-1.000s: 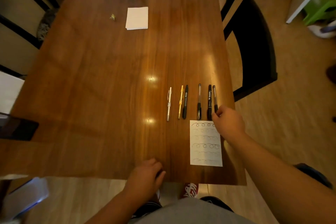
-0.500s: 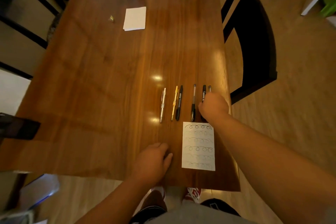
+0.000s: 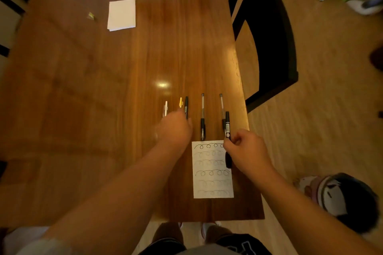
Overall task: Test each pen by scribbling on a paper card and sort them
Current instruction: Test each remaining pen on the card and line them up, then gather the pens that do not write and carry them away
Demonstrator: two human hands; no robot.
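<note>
CHANGE: your right hand [image 3: 246, 149] has lifted the black marker [image 3: 227, 125] from the row and pinches it over the scribble card [image 3: 211, 180], lower centre-right | your left hand [image 3: 176, 128] has left the table edge [image 3: 207, 216] for the yellow pen [image 3: 180, 102]; grip blurred, cannot tell | MEANS: card rows look full, so probably sorting | AROUND: blank card [image 3: 121, 14] upper left; nothing in the way

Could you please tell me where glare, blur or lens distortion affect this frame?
Head view: a bright glare spot sits on the table mid-frame; the left hand is smeared by motion blur, while the right hand and its black marker look sharper; the scribbles on the paper card read clearly; wide-angle distortion bows the table edges.
</note>
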